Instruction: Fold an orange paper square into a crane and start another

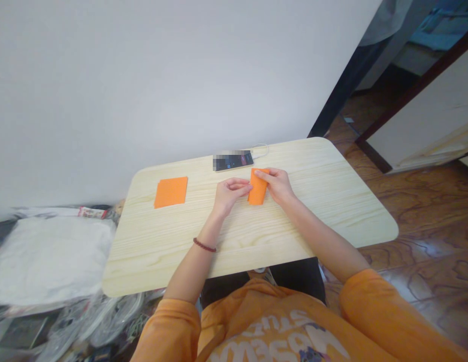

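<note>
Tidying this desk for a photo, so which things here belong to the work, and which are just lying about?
In use: left hand, right hand, folded orange paper between them; probably the flat orange paper square.

Lying about: phone, its cable, white bundle beside the table.

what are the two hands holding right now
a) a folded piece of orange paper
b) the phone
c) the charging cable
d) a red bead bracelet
a, the left hand and right hand both grip the folded orange paper, while the phone lies apart from them.
</note>
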`<state>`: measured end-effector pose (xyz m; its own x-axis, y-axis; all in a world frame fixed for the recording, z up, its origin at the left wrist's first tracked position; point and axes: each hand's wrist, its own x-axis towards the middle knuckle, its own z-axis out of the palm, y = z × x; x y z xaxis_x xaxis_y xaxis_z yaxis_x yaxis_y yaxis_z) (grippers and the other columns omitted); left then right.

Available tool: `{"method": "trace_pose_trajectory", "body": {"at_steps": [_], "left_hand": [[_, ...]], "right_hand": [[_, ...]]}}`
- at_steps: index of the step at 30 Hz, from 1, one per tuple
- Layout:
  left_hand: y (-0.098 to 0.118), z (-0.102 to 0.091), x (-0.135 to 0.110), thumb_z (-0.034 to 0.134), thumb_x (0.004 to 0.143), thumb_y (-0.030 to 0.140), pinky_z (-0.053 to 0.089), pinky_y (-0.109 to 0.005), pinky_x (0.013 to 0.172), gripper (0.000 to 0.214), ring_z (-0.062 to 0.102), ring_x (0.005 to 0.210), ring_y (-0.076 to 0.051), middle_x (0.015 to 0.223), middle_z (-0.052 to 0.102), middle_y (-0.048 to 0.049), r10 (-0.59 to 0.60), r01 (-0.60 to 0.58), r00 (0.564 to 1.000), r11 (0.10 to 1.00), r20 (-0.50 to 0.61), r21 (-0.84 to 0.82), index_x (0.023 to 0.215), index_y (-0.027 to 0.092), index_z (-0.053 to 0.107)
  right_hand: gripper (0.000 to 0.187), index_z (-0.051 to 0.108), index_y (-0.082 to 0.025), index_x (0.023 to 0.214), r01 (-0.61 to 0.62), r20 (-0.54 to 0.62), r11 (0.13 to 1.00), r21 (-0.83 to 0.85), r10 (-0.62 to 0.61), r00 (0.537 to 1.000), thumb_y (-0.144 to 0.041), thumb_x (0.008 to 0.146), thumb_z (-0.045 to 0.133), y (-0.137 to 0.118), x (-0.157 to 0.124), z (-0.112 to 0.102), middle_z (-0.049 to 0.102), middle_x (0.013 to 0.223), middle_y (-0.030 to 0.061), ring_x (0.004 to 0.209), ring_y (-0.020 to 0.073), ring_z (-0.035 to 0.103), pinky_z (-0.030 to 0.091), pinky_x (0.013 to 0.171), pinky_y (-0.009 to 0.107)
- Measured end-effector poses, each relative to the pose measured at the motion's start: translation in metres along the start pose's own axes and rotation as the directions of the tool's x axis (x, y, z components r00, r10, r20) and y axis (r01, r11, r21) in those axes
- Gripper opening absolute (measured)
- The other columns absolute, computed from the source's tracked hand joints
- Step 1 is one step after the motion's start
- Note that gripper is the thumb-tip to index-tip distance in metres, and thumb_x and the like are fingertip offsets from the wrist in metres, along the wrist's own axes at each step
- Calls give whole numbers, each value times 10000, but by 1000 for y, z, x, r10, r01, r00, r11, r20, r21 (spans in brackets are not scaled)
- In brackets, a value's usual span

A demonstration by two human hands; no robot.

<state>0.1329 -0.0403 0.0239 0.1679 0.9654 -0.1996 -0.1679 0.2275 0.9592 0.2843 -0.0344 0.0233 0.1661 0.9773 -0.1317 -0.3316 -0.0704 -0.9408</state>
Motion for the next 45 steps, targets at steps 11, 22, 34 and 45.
{"method": "trace_pose_trajectory", "body": {"at_steps": [11, 22, 34, 45], "left_hand": [[-4, 1, 1, 832, 513, 281, 535, -273, 651, 291, 657, 619, -145, 666, 703, -48, 63, -60, 998, 991, -22, 117, 709, 135, 673], [-7, 0, 3, 798, 564, 270, 567, -319, 729, 227, 685, 707, -173, 783, 737, -83, 107, -113, 993, 980, 46, 166, 724, 131, 715], [-9, -1, 2, 778, 614, 305, 568, -335, 717, 285, 698, 722, -197, 890, 743, -102, 97, -118, 991, 958, 89, 261, 844, 139, 741], [-9, -4, 6, 822, 550, 317, 559, -321, 709, 347, 684, 693, -178, 851, 743, -92, 42, -55, 996, 986, 83, 158, 839, 140, 743]], "right_hand": [[294, 632, -146, 566, 14, -67, 999, -43, -17, 998, -362, 489, 816, 6, 1, 0, 581, 566, -23, 546, 86, 470, 362, 548, 241], [319, 547, -160, 497, 40, -89, 989, -144, -53, 995, -374, 503, 783, 7, 0, 2, 483, 498, -48, 510, 73, 403, 329, 515, 240], [314, 537, -174, 496, 14, -79, 981, -194, -30, 996, -386, 517, 767, 12, 2, 1, 500, 501, -34, 497, 89, 436, 356, 492, 249], [348, 700, -144, 666, -131, 47, 991, -22, 132, 990, -373, 447, 846, 7, 3, -1, 686, 668, 24, 606, 130, 584, 462, 600, 263]]}}
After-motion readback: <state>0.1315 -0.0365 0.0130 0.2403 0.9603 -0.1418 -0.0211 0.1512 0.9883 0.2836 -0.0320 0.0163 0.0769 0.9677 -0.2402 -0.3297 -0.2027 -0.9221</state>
